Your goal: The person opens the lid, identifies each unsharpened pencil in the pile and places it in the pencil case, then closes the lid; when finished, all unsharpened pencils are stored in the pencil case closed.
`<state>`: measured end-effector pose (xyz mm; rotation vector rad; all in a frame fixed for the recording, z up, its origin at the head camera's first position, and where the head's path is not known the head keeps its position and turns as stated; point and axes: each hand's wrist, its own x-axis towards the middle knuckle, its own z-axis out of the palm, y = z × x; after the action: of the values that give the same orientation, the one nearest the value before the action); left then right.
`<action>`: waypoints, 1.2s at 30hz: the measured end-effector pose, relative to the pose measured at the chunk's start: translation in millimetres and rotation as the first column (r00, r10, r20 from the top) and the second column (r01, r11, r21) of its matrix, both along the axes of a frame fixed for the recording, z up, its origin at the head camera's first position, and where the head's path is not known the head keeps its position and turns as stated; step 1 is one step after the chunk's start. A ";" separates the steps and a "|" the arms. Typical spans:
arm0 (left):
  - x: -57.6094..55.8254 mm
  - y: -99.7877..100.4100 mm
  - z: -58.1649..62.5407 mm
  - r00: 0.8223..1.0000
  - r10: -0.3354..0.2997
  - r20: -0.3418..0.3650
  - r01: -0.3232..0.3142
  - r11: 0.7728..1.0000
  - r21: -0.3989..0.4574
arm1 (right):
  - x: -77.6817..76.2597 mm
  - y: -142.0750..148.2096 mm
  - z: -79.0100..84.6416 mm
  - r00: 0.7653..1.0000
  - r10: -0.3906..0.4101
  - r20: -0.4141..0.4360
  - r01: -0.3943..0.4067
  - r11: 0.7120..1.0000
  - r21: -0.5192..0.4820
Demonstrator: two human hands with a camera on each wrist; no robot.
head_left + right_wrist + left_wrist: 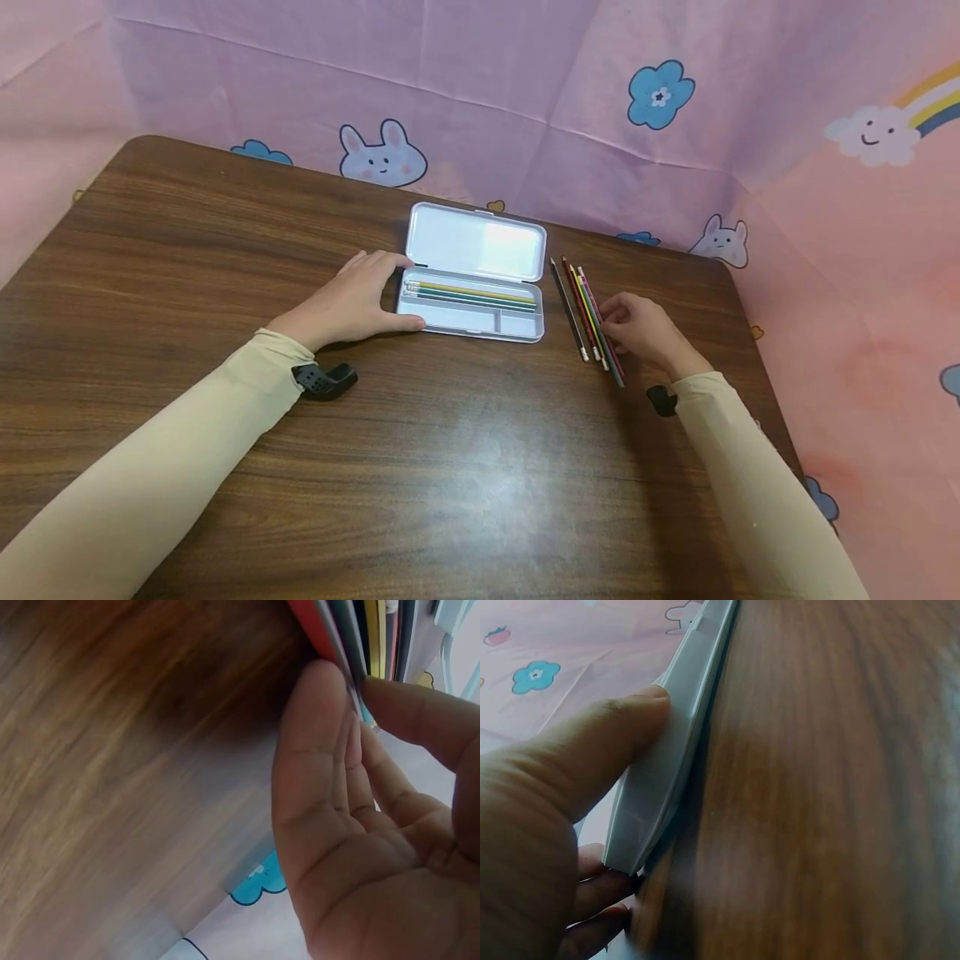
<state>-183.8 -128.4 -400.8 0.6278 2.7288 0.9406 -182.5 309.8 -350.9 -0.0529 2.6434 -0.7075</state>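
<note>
An open white pencil case (pixel 450 323) lies on the table, several pencils (pixel 480 295) side by side in its long slot. My left hand (pixel 352 300) grips the case's left end, the thumb along the front wall and the fingers at the back corner. In the left wrist view the thumb presses the case's side wall (pixel 660 765). To the right of the case lies a loose row of several pencils (pixel 581 312). My right hand (pixel 647 333) is at that row's right side. In the right wrist view its thumb and forefinger pinch a dark grey-green pencil (pixel 349 637) beside a red one (pixel 306 619).
The brown wooden table (pixel 420 467) has its back edge against a pink and purple printed cloth (pixel 510 92). The case's raised lid (pixel 472 240) leans back toward that cloth. Black wrist straps (pixel 324 381) sit at both sleeves.
</note>
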 end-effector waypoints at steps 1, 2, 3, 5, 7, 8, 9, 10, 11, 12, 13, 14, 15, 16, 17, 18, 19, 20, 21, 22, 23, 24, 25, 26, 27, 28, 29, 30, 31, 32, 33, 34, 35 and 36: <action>0.0 0.1 -0.3 1.000 0.000 -0.002 0.000 1.000 -0.001 | -0.4 0.9 -0.3 1.000 0.000 0.003 0.000 1.000 -0.001; 0.1 0.3 -0.5 1.000 0.001 -0.002 -0.001 1.000 -0.003 | -0.6 1.7 -0.3 1.000 -0.003 0.005 0.003 1.000 -0.003; 0.2 0.5 -0.7 1.000 0.002 -0.003 -0.002 1.000 -0.004 | -0.7 2.3 -0.4 1.000 -0.004 0.006 0.004 1.000 -0.003; 0.4 0.8 -0.8 1.000 0.000 -0.004 0.000 1.000 -0.005 | -0.9 3.4 -0.5 1.000 -0.010 0.015 0.011 1.000 -0.009; 0.9 1.0 -0.6 1.000 -0.002 -0.004 0.002 1.000 -0.005 | -0.7 3.9 -0.1 1.000 -0.016 0.025 0.016 1.000 -0.014; 1.2 1.1 -0.4 1.000 -0.003 -0.004 0.003 1.000 -0.005 | -0.7 3.7 0.1 0.999 -0.019 0.029 0.020 1.000 -0.020; 1.5 1.2 -0.2 1.000 -0.003 -0.005 0.003 1.000 -0.004 | -0.8 3.5 0.3 0.999 -0.022 0.032 0.022 0.999 -0.025; 1.8 1.2 0.0 1.000 -0.002 -0.006 0.002 1.000 -0.003 | -0.9 3.3 0.5 0.999 -0.024 0.035 0.025 0.999 -0.031; 2.0 1.2 0.3 1.000 0.000 -0.007 0.000 1.000 -0.002 | -1.0 2.7 0.7 0.999 -0.026 0.037 0.027 0.999 -0.034; 2.2 1.4 0.5 1.000 0.001 -0.008 -0.001 1.000 -0.001 | -1.2 2.3 0.8 0.999 -0.025 0.036 0.026 0.999 -0.032; 2.4 1.5 0.7 1.000 0.002 -0.008 -0.002 1.000 0.000 | -1.1 1.8 1.0 0.999 -0.024 0.035 0.025 0.999 -0.031; 2.5 1.7 1.0 1.000 0.002 -0.007 -0.002 1.000 0.001 | -1.3 1.1 1.2 0.999 -0.024 0.033 0.025 0.999 -0.029; 2.6 1.9 1.1 1.000 0.002 -0.007 -0.002 1.000 0.001 | -1.3 0.3 1.3 0.999 -0.024 0.031 0.025 0.999 -0.024; 2.6 2.2 1.2 1.000 0.001 -0.006 -0.001 1.000 0.002 | -1.2 -0.2 1.5 0.999 -0.022 0.029 0.023 1.000 -0.020; 2.5 2.5 1.3 1.000 0.000 -0.006 0.000 1.000 0.002 | -1.3 -0.7 1.5 0.999 -0.021 0.026 0.021 1.000 -0.015; 2.4 2.8 1.4 1.000 -0.001 -0.005 0.001 1.000 0.002 | -1.3 -1.3 1.7 1.000 -0.020 0.024 0.020 1.000 -0.011; 2.3 3.1 1.4 1.000 -0.002 -0.004 0.002 1.000 0.001 | -1.4 -1.6 1.7 1.000 -0.021 0.022 0.021 1.000 -0.009; 2.1 3.5 1.4 1.000 -0.002 -0.003 0.002 1.000 0.001 | -1.6 -1.9 1.8 1.000 -0.021 0.020 0.022 1.000 -0.006; 1.8 3.9 1.2 1.000 -0.001 -0.004 0.001 1.000 0.000 | -1.8 -2.1 1.8 1.000 -0.020 0.019 0.021 1.000 -0.005; 1.6 4.1 1.0 1.000 -0.002 -0.004 0.002 1.000 -0.001 | -2.0 -2.4 1.9 1.000 -0.019 0.018 0.020 1.000 -0.003; 1.5 4.2 1.0 1.000 -0.002 -0.003 0.002 1.000 -0.001 | -2.6 -2.7 1.3 1.000 -0.020 0.014 0.020 1.000 0.002; 1.4 4.1 1.0 1.000 -0.003 -0.003 0.003 1.000 -0.001 | -2.6 -3.1 0.9 1.000 -0.018 0.008 0.018 1.000 0.005; 1.3 4.1 1.0 1.000 -0.003 -0.003 0.003 1.000 -0.002 | -2.8 -3.4 0.2 1.000 -0.018 0.002 0.018 1.000 0.009; 1.3 3.9 0.9 1.000 -0.003 -0.003 0.003 1.000 -0.002 | -3.0 -4.2 -0.5 1.000 -0.017 -0.004 0.017 1.000 0.014; 1.3 3.6 1.0 1.000 -0.003 -0.004 0.003 1.000 -0.001 | -3.3 -4.8 -1.4 1.000 -0.019 -0.009 0.019 1.000 0.021; 1.6 3.3 1.6 1.000 -0.003 -0.001 0.003 1.000 0.002 | -3.4 -5.7 -2.2 1.000 -0.018 -0.016 0.019 0.999 0.029; 1.8 2.9 2.0 1.000 -0.001 0.000 0.001 1.000 0.002 | -3.7 -6.6 -3.1 1.000 -0.017 -0.022 0.018 0.999 0.037; 2.0 2.6 2.4 1.000 0.001 0.001 -0.001 1.000 0.000 | -3.9 -7.5 -3.6 1.000 -0.017 -0.025 0.018 0.999 0.042; 2.2 2.3 2.7 1.000 0.003 0.002 -0.003 1.000 -0.001 | -4.2 -8.6 -3.9 0.999 -0.020 -0.025 0.021 0.999 0.050; 2.4 2.0 3.1 1.000 0.004 0.002 -0.004 1.000 -0.001 | -4.6 -9.5 -4.1 0.999 -0.022 -0.025 0.023 0.998 0.056; 2.5 1.6 3.3 1.000 0.005 0.003 -0.005 1.000 0.001 | -4.9 -10.3 -4.3 0.999 -0.023 -0.026 0.024 0.998 0.061; 2.5 1.2 3.3 1.000 0.005 0.004 -0.005 1.000 0.001 | -5.2 -11.1 -4.1 0.999 -0.022 -0.025 0.024 0.998 0.065; 2.4 0.9 3.1 1.000 0.006 0.002 -0.006 1.000 -0.001 | -5.4 -11.7 -4.0 0.999 -0.023 -0.026 0.025 0.997 0.071; 2.3 0.6 2.8 1.000 0.007 0.002 -0.007 1.000 -0.001 | -5.7 -12.4 -3.9 0.999 -0.023 -0.028 0.025 0.997 0.079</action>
<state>-181.6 -127.8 -398.0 0.6175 2.7312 0.9410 -188.2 297.4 -354.7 -0.0090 2.6988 -0.6134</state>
